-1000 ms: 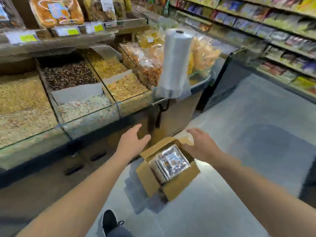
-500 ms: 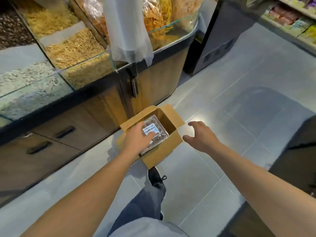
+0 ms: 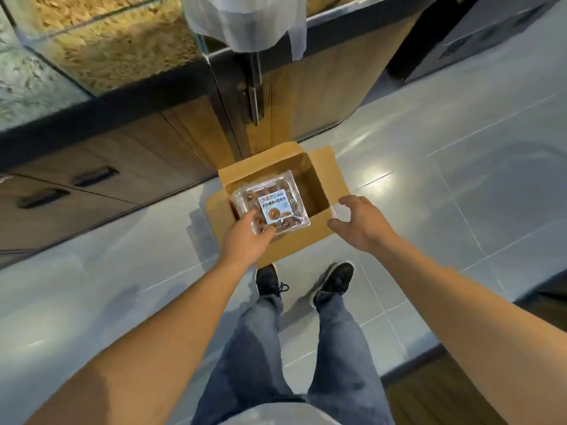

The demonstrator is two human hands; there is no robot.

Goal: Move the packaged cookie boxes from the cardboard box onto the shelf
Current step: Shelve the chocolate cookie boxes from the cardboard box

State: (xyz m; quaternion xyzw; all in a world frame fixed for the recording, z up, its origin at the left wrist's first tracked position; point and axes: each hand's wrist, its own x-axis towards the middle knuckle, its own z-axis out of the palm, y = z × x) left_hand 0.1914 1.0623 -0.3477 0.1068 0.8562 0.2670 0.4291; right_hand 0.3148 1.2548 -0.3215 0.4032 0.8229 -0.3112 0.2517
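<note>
a clear cookie box point(image 3: 271, 204) sits over the open cardboard box point(image 3: 310, 237) on the floor point(image 3: 445, 194), pinched at its near corner by the left hand point(image 3: 248, 239). the right hand point(image 3: 357, 223) hovers beside the carton's right flap, fingers loosely spread, holding nothing.

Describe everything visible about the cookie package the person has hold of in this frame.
The cookie package is a square clear plastic clamshell showing round brown cookies, with a white printed label on its lid. It sits tilted, lid up, in the left part of the open cardboard box on the floor. The left hand grips its near left corner, thumb on the lid. The right hand does not touch it.
</note>
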